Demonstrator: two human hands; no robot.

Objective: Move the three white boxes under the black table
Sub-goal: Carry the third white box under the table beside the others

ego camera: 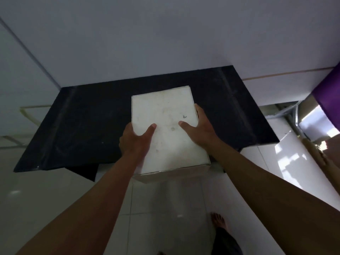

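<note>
Scuffed white box [165, 126] — level, over black table [82, 126].

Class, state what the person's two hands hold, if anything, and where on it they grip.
Both hold one white rectangular box: left hand on its left side, right hand on its right side, thumbs on top.

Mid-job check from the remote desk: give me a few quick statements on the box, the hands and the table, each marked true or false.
1. Both hands grip one white box, the left hand on its left side and the right hand on its right. True.
2. Three white boxes are in view. False: only one shows.
3. The black table stands against a pale wall. True.
4. The box is already tucked under the table. False: its top shows in front of and above the tabletop, held in the hands.
5. A bare foot stands on the tiled floor. True.
</note>
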